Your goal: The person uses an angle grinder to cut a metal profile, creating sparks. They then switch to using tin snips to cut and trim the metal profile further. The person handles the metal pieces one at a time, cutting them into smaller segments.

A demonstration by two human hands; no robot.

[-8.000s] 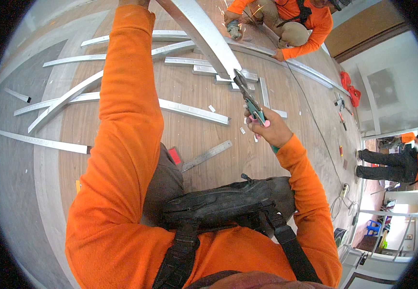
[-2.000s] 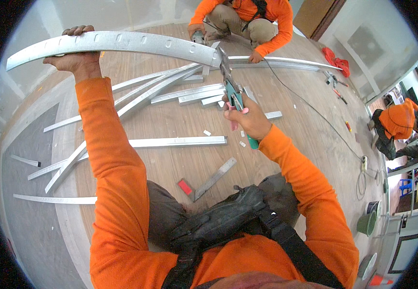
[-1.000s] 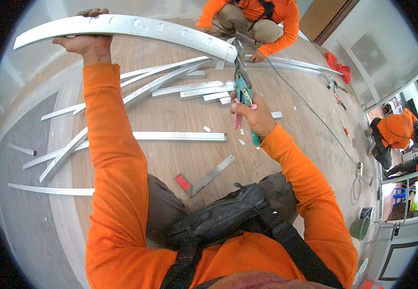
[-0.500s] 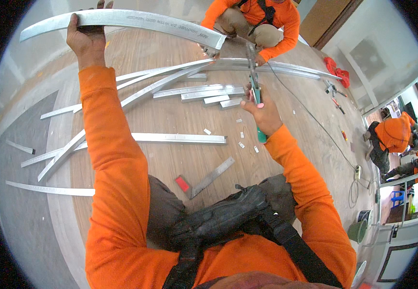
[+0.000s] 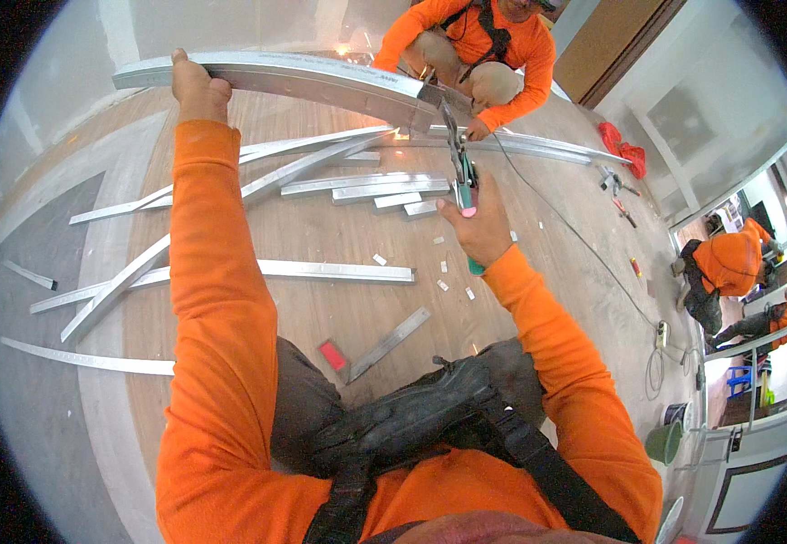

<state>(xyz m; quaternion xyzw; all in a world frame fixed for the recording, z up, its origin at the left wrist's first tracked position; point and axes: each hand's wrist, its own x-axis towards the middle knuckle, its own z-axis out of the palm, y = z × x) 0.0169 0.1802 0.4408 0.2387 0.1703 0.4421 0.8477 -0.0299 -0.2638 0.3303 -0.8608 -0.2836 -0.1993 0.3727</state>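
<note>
Gripping stud: our left hand, clasped near its left end — it hangs above the floor.
Snips: clutched in our right hand, jaws by the stud's right end — touching, we cannot tell.
Square: flat on the floor before us.
Co-worker: crouching beyond, sparks close by.

Red cloth crumpled near wall. Dark cable trails across wooden floor. Green bucket at right, blue chair beyond.

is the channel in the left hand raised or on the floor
Raised: the left hand holds the channel, and it blocks part of the wall and floor behind.
</note>
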